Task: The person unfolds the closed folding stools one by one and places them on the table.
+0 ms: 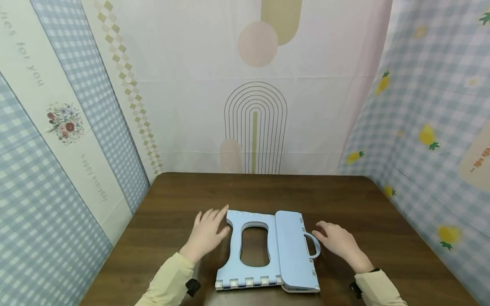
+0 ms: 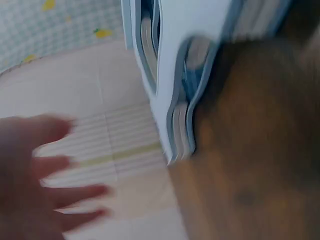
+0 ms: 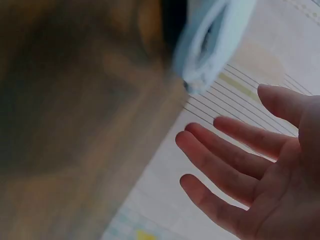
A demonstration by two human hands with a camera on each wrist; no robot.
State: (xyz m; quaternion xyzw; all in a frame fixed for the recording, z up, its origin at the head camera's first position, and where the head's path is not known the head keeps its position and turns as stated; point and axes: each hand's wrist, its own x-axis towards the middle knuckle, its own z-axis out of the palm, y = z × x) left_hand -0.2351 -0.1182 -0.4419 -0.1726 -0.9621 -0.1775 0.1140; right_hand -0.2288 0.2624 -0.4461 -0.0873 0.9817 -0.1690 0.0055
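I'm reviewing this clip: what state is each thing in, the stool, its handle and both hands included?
Folding stool: folded, lying flat on the table.
Handle: sticking out at the stool's side, not held.
Left hand grip: spread, holding nothing.
Right hand grip: slightly bent, holding nothing.
Back cloth: hanging behind the table, creased.

In the left wrist view, the left hand blurs at lower left; the top edge crops the blue folding stool.

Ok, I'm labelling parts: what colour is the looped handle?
The looped handle is light blue, seen best in the head view.
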